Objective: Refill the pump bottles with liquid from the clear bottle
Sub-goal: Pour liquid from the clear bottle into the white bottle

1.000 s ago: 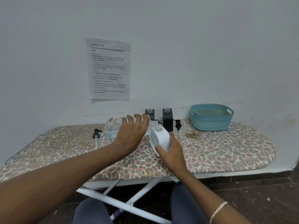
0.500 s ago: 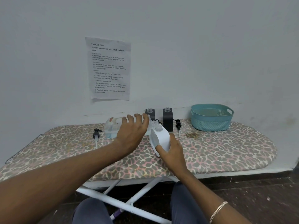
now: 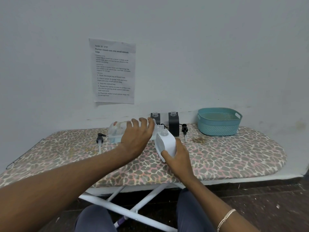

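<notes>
The left hand (image 3: 137, 139) was curled over the top of the clear bottle (image 3: 117, 131). It gripped the bottle tipped onto its side, mouth toward the right, apparently to pour. The right hand (image 3: 178, 156) was wrapped round the lower body of the white pump bottle (image 3: 165, 143), thumb on its face. It held that bottle leaning left, so its open neck met the clear bottle's mouth, near the middle of the ironing board (image 3: 234, 156). Whether liquid was flowing could not be told.

Two dark pump bottles (image 3: 173, 124) stood upright by the back edge with bare necks, probably waiting their turn or already filled. Two black pump heads lay on the cover, one (image 3: 100, 138) toward the left end and one (image 3: 184, 128) just right of the dark bottles, presumably set aside for refitting. A teal basket (image 3: 219, 122) sat near the back right.
</notes>
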